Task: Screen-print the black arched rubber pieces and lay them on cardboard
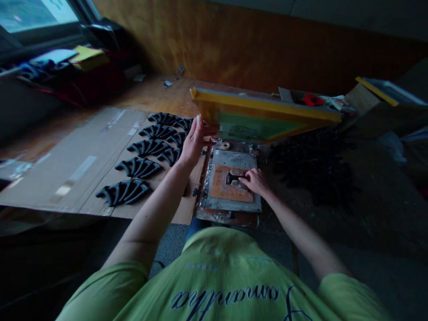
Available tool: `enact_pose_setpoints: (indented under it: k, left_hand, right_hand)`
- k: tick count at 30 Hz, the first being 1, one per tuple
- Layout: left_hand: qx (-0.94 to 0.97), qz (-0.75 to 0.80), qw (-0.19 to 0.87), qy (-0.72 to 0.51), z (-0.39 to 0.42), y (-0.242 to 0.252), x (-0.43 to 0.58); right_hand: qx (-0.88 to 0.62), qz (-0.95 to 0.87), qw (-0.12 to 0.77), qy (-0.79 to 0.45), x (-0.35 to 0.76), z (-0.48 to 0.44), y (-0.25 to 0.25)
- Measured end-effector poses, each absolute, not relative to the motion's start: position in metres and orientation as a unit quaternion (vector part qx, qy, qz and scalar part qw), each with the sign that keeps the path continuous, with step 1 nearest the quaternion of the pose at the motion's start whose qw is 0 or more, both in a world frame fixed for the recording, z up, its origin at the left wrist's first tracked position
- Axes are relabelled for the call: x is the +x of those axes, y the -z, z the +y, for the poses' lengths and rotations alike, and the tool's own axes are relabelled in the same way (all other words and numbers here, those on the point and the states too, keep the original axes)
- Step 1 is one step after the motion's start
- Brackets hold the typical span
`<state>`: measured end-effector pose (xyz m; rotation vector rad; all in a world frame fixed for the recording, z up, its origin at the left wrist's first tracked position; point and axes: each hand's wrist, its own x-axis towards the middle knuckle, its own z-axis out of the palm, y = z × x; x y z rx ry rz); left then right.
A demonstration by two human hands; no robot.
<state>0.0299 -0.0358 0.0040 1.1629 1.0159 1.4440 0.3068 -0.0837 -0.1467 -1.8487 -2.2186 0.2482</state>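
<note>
My left hand grips the left edge of a screen-printing frame, which is tilted up off its base; some of its fingers are hidden behind the frame. Yellow tape runs along the frame's top edge, and the mesh looks green. Under it lies a grey base plate carrying an orange-brown board. My right hand pinches the end of a small black plastic handle that rests at the middle of this board. The handle's right end is covered by my fingers.
Several rows of black handles lie on flattened cardboard to the left. A dark heap of similar pieces is at the right. Behind the raised frame sits a red object. A tape roll is by the base plate.
</note>
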Motion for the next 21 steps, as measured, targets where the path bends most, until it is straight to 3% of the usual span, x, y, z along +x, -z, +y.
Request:
enact_pose_setpoints:
  k: [4, 7, 11, 13, 16, 18, 21]
  left_hand:
    - [0.41, 0.459, 0.561, -0.554, -0.068, 0.026, 0.05]
    - [0.358, 0.493, 0.723, -0.325, -0.121, 0.071, 0.072]
    - [0.255, 0.482, 0.769, -0.332, -0.16, 0.109, 0.084]
    - [0.24, 0.512, 0.74, -0.365, -0.155, 0.118, 0.067]
    - [0.286, 0.623, 0.632, -0.362, -0.134, 0.137, 0.01]
    - [0.31, 0.709, 0.544, -0.325, -0.127, 0.156, -0.036]
    - [0.375, 0.796, 0.43, -0.202, -0.131, 0.185, -0.089]
  right_hand:
    - [-0.668, -0.737, 0.05, -0.089, 0.268, -0.098, 0.149]
    - [-0.696, -0.7, 0.116, -0.113, 0.245, -0.113, 0.139]
    - [-0.548, -0.791, 0.234, -0.141, 0.223, -0.136, 0.139]
    - [-0.501, -0.816, 0.236, -0.164, 0.242, -0.133, 0.141]
    - [-0.678, -0.697, 0.164, -0.166, 0.318, -0.114, 0.141]
    - [-0.829, -0.529, 0.101, -0.15, 0.381, -0.102, 0.142]
    - [-0.875, -0.454, 0.089, -0.144, 0.455, -0.098, 0.153]
